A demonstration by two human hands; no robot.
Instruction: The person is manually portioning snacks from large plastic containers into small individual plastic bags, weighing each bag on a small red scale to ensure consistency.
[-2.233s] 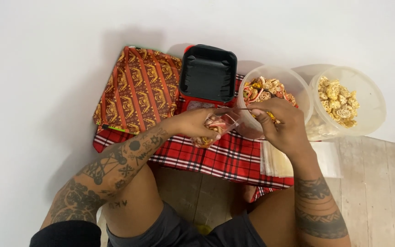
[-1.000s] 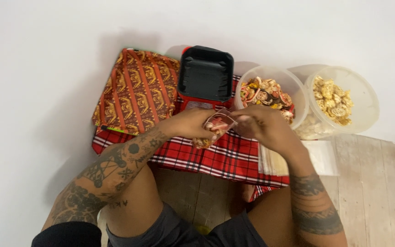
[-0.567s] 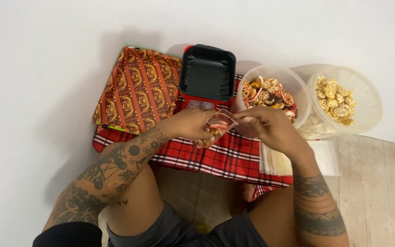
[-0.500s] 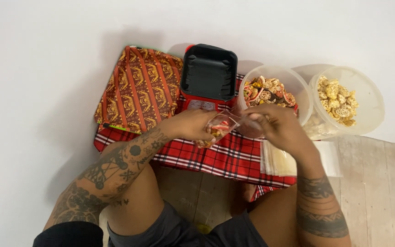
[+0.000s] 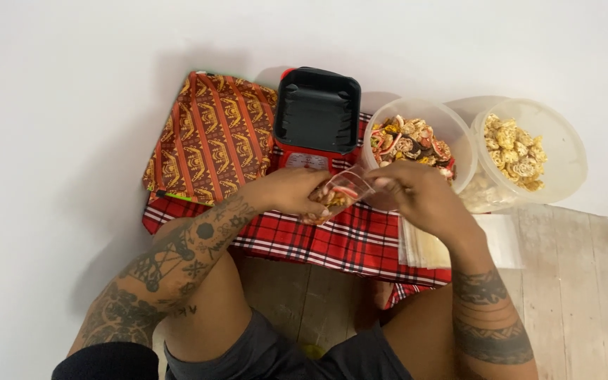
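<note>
Two round clear tubs [image 5: 459,134] [image 5: 564,151] of snacks, one black tray [image 5: 317,111], two cloths [image 5: 209,137] [image 5: 318,243].

Red, orange and black things against a white wall and pale wood floor.

A red tartan cloth [image 5: 332,243] crossed with black and white lines is seen beneath a folded orange fabric [image 5: 212,137] striped in dark red with small yellow motifs. A black tray [image 5: 317,111] is set on a red base [image 5: 311,160]. A clear tub [image 5: 452,134] is filled with mixed red, orange, yellow and brown snacks; a second clear tub [image 5: 564,151] holds pale yellow ones. A clear small bag [image 5: 343,191] shows red and yellow pieces. Both forearms are marked with black tattoos: scattered symbols on the left [image 5: 177,257], bands on the right [image 5: 490,320]. Dark grey shorts [image 5: 276,355] are worn.
</note>
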